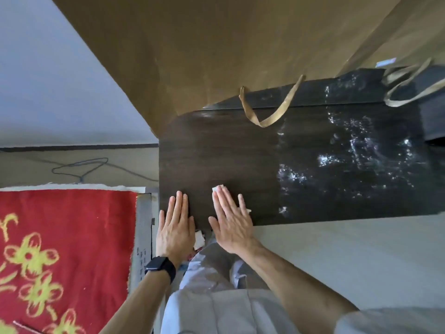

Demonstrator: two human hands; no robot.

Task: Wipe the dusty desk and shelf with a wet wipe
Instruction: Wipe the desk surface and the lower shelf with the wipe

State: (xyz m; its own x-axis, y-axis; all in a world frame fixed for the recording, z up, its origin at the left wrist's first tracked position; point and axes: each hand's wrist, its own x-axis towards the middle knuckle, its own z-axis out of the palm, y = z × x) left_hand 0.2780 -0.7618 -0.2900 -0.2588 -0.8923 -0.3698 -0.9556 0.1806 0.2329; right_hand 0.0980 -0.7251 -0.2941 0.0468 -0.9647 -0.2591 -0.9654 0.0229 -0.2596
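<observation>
The wet wipe [218, 189] lies flat on the dark wood surface [228, 153] near its front edge, mostly covered by the right hand [232, 225], which presses on it with straight, close-set fingers; only a white corner shows. The left hand [175, 227] rests palm-down, fingers straight and together, at the front-left corner of the surface. The right half of the surface carries wet streaks [349, 160], a tan bag handle [269, 109] lies over its far edge, and a red blanket [67, 237] lies to its left.
</observation>
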